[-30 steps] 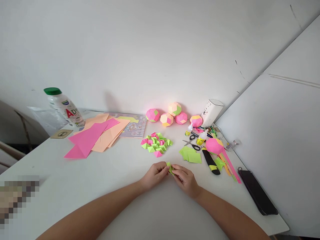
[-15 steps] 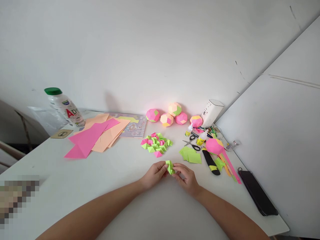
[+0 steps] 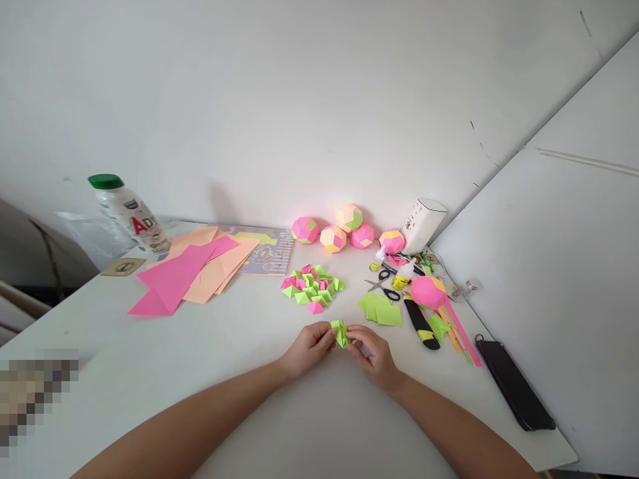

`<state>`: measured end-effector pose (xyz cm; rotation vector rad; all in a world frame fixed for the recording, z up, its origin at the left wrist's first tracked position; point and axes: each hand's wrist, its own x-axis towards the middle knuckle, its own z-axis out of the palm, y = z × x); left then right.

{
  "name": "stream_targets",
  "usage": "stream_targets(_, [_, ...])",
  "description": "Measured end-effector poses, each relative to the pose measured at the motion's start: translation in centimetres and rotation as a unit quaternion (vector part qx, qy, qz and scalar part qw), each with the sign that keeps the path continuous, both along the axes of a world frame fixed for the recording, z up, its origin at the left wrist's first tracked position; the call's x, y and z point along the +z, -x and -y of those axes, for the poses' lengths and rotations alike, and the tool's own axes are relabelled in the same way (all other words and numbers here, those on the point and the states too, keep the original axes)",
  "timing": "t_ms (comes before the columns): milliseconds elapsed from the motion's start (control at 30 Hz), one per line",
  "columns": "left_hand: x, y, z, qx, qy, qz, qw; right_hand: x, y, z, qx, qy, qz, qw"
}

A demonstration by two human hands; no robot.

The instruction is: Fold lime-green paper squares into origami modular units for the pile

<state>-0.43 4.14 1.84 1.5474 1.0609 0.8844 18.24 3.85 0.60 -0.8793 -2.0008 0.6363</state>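
A small green piece of folded paper is held between my two hands above the white table. My left hand pinches its left side between thumb and fingers. From the right, my right hand grips the other side, fingers and thumb bent around its edge. Creases and raised flaps show on the paper's face. Just beyond my hands lies a pile of green and pink folded paper pieces. A stack of flat green paper squares rests to the right of the pile.
Scissors, glue bottles, a black-and-yellow cutter and a dark phone lie on the right. Several paper balls sit by the wall. Pink sheets and a white bottle with a green cap are on the left.
The green paper has opened out between my fingers, showing more of its creased face and flaps. My right-hand fingers have shifted slightly along its right edge. The things on the table have stayed put.
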Motion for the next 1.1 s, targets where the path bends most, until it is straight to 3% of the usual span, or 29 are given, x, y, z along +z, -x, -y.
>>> stream_targets(167, [-0.2,0.0,0.0,0.007,-0.008,-0.001,1.0,0.1,0.0,0.0,0.012,0.007,-0.014,1.0])
stream_targets(300, [-0.3,-0.1,0.0,-0.009,0.006,0.011,1.0,0.1,0.0,-0.2,0.019,0.063,-0.053,0.996])
stream_targets(533, [-0.5,-0.2,0.0,-0.027,0.044,0.121,0.991,0.0,0.2,-0.6,0.048,0.154,-0.122,0.979])
stream_targets(733, [-0.6,-0.2,0.0,-0.035,0.064,0.087,0.994,0.0,0.1,-0.7,0.04,0.214,-0.13,0.967])
stream_targets(967, [-1.4,0.0,0.0,-0.037,0.002,0.057,0.998,0.2,0.0,-0.7,0.037,0.299,-0.117,0.946])
stream_targets(1100, [-1.3,-0.1,0.0,-0.03,0.027,0.061,0.997,0.5,0.1,-0.6,0.032,0.31,-0.117,0.943])
